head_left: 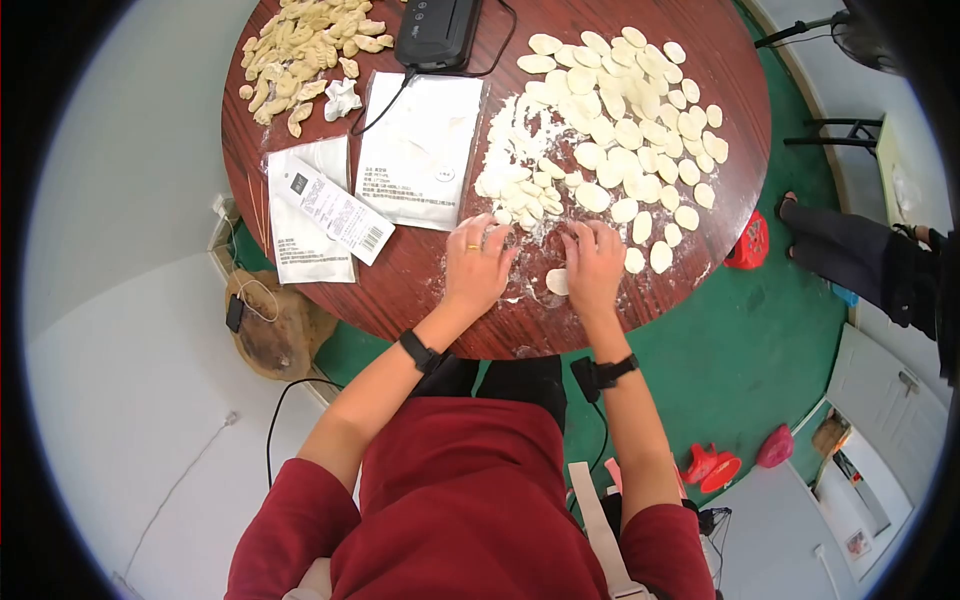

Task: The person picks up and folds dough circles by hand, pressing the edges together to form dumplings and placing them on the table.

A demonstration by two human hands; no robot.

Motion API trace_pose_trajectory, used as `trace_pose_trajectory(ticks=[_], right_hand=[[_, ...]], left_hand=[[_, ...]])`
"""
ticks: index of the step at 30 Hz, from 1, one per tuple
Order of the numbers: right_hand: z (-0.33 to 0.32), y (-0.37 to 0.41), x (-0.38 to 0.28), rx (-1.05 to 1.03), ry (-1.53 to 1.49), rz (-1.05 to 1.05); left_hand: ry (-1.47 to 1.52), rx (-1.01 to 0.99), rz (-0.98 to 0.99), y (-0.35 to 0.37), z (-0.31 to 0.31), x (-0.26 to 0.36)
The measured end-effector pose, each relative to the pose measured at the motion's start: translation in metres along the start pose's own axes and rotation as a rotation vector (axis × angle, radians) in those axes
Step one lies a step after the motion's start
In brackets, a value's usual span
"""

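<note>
Two bare hands at work on one round table [420,300], both down at the near side, and look at the dough! Dozens of flat dough rounds [625,131] spread over the right half, overlapping too thickly for an exact count. One heap of small dough lumps [527,197] sits just beyond the hands, roughly a couple of dozen, beside the scattered flour [515,130]. And one lone round [557,281] lies between the hands, nearer the right!

Far left, one big pile of shaped dough pieces [305,50], dozens again, with one crumpled white tissue [342,100] at its edge. Two printed packets, the larger packet [425,140] and the smaller packet [315,255], lie side by side, one barcode label [338,208] slanting over the smaller. One black device [438,35] lies beyond them, its cable looping onto the larger packet.

Now the arms: both reach forward, converging, one black band at each wrist, backs of the hands up. The left hand [477,265], one ring on it, curls its fingers down right by the lumps; the right hand [596,265] bends its fingers inward towards the left, thumb side facing it. They are well apart from closed fists, but how far the fingertips part, and whether they pinch any dough, cannot be told!
</note>
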State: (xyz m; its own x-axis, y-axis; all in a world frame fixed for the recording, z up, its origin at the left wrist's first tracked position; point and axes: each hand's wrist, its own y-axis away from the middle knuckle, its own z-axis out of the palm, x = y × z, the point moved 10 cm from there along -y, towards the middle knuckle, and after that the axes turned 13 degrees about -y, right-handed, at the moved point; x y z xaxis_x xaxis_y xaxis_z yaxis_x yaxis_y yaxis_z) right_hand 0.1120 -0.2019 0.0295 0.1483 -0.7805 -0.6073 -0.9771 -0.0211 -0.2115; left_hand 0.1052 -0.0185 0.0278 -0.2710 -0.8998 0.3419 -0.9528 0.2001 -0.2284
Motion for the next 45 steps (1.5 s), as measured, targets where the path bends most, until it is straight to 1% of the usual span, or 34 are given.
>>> trace_pose_trajectory(ticks=[1,3,4,7,8,10,12,14,16,23,27,29,30,31,32,33,35,36,37,39,40,41,43,44,45], right_hand=[[0.009,0.000,-0.003,-0.001,0.003,-0.001],[0.022,0.001,-0.013,0.049,0.128,-0.051],[0.036,0.004,-0.007,-0.007,0.127,-0.005],[0.052,0.009,0.002,-0.029,0.169,0.033],[0.056,0.012,0.005,-0.039,0.159,0.046],[0.056,0.016,0.008,-0.028,0.172,0.049],[0.054,0.017,0.008,-0.008,0.185,0.048],[0.055,0.017,0.010,-0.032,0.203,0.068],[0.057,0.016,0.011,-0.031,0.216,0.062],[0.058,0.012,0.013,-0.060,0.219,0.073],[0.055,0.009,0.013,-0.063,0.189,0.103],[0.050,0.009,0.013,-0.072,0.069,0.113],[0.049,0.012,0.016,-0.065,0.073,0.108],[0.044,0.014,0.019,0.000,-0.031,0.096],[0.039,0.016,0.022,0.065,-0.137,0.082],[0.037,0.013,0.021,0.067,-0.136,0.075],[0.022,0.013,0.025,0.212,-0.242,0.137],[0.013,0.010,0.021,0.271,-0.254,0.144],[0.010,0.005,0.015,0.273,-0.256,0.141],[0.002,0.001,0.022,0.335,-0.488,0.276],[0.001,0.000,0.023,0.359,-0.532,0.317],[0.001,-0.001,0.022,0.363,-0.525,0.312],[0.008,-0.003,0.026,0.350,-0.776,0.382],[0.011,-0.003,0.027,0.358,-0.826,0.419],[0.010,-0.003,0.027,0.365,-0.815,0.423]], left_hand=[[0.003,0.001,-0.001,-0.004,0.010,0.004],[0.081,0.075,0.132,-0.009,0.022,0.023],[0.078,0.037,0.197,-0.010,0.034,0.027],[0.072,-0.002,0.225,-0.007,0.050,0.029],[0.074,-0.007,0.222,-0.005,0.052,0.028],[0.057,-0.082,0.186,-0.003,0.059,0.024],[0.043,-0.103,0.185,-0.003,0.060,0.024],[0.029,-0.118,0.188,-0.004,0.062,0.024],[-0.008,-0.183,0.170,-0.002,0.070,0.022],[-0.081,-0.232,0.125,-0.006,0.075,0.017],[-0.068,-0.171,0.101,-0.010,0.064,0.017],[-0.061,-0.143,0.089,-0.013,0.059,0.015],[0.111,-0.070,0.064,-0.015,0.050,0.010],[0.284,0.003,0.040,-0.015,0.041,0.004],[0.326,0.087,0.037,-0.013,0.031,0.001],[0.326,0.093,0.038,-0.013,0.027,-0.001],[0.323,-0.004,0.069,-0.011,0.030,-0.001],[0.285,0.040,0.070,-0.014,0.018,0.004],[0.282,0.043,0.071,-0.014,0.017,0.004],[0.452,-0.157,0.138,-0.013,0.034,0.018],[0.440,-0.150,0.143,-0.018,0.021,0.029],[0.446,-0.145,0.147,-0.024,0.007,0.035],[0.341,-0.129,0.380,-0.026,-0.014,0.063],[0.361,-0.166,0.364,-0.023,-0.008,0.063],[0.372,-0.169,0.370,-0.022,-0.006,0.062]])
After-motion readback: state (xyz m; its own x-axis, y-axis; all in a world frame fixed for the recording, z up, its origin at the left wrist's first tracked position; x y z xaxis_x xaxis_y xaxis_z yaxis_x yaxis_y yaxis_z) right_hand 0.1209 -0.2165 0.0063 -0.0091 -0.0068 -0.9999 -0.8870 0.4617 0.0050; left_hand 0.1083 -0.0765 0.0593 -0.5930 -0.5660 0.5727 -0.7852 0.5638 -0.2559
